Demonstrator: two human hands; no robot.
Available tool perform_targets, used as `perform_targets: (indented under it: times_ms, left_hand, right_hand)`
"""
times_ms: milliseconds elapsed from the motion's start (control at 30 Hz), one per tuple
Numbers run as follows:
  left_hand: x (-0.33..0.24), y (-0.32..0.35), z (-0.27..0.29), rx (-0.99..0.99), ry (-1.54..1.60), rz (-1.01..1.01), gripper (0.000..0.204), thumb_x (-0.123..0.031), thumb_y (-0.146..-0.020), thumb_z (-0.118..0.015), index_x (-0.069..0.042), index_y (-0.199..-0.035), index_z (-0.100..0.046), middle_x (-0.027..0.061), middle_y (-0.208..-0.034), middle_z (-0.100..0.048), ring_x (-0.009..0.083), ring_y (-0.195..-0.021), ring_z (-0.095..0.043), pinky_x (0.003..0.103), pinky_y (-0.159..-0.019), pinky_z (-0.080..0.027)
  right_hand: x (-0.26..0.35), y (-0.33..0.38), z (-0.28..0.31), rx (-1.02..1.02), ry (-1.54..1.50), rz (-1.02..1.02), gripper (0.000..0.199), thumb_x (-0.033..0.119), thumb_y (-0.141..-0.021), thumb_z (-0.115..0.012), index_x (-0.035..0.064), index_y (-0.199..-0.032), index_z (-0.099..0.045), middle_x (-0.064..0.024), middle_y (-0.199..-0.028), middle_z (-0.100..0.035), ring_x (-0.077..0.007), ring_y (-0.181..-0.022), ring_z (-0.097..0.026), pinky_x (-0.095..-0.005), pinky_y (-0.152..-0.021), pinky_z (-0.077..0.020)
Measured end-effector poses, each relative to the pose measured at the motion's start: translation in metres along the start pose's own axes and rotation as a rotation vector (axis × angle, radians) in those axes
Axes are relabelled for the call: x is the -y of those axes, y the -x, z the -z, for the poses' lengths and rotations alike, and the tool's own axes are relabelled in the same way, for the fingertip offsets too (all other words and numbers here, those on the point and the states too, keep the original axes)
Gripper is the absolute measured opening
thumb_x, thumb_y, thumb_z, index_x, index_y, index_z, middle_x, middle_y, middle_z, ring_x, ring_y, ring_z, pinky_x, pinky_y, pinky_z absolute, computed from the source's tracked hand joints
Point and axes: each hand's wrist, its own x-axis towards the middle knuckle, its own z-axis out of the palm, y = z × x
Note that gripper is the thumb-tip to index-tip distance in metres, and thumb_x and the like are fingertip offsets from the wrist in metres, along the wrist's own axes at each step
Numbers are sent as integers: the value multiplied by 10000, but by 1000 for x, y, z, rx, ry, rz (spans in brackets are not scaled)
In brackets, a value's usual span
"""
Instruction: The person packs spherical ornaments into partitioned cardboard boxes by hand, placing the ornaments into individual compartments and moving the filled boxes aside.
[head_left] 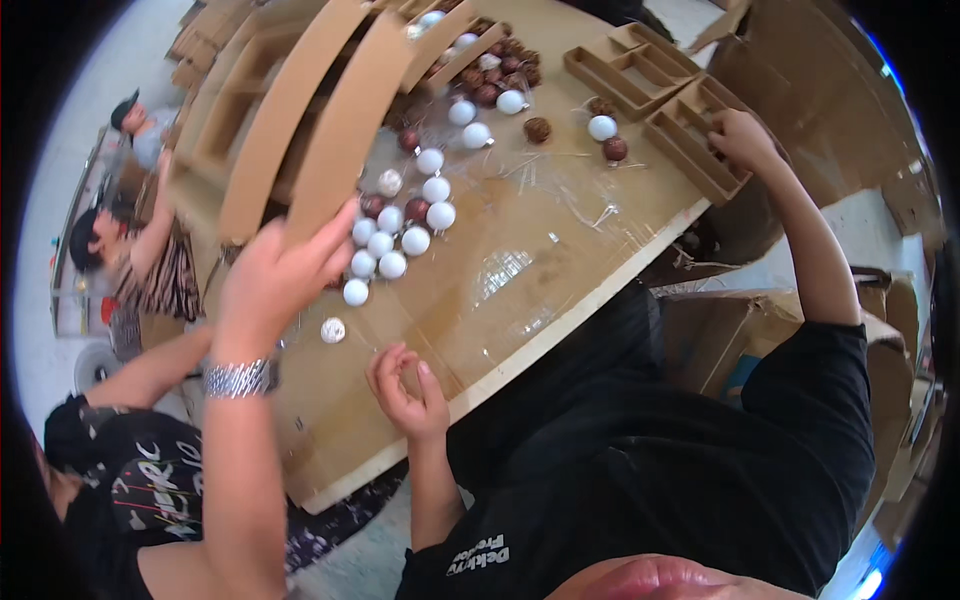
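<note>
My left hand (405,385) hovers over the near edge of the plywood table (560,325), fingers loosely curled, nothing visible in it. A speckled white ball (333,330) lies just left of it. My right hand (745,140) reaches to the far right corner and grips the wall of a compartmented cardboard tray (690,145). A cluster of white ornament balls (400,240) sits mid-table, with dark red ones (490,80) farther back.
A co-worker's hand (280,270) with a silver bracelet holds a long cardboard tray (330,150) over the table's left side. A second cardboard tray (625,65) lies at the back. Clear plastic film (500,270) covers the tabletop. Other people sit at the left; cardboard boxes (700,330) stand below the table edge.
</note>
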Motion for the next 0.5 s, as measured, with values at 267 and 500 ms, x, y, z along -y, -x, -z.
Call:
perform_targets:
  times_ms: [267, 500]
  left_hand:
    - [-25, -1, 37, -87, -117, -45, 290, -12, -898, -691, 28, -1185, -676, 217, -1199, -653, 317, -1022, -666, 386, -900, -562]
    - [-56, -25, 34, 29, -211, -323, 268, -111, -893, -730, -3, -1137, -711, 176, -1183, -674, 337, -1044, -658, 421, -934, -544]
  right_hand:
    - [138, 73, 111, -323, 276, 141, 214, 207, -955, -625, 61, -1081, -717, -168, -1101, -732, -399, -1001, -712, -516, -832, -570]
    - [322, 125, -16, 135, -47, 1465, 108, 157, -817, -668, 74, -881, -692, -53, -971, -634, -263, -1074, -613, -415, -932, -515]
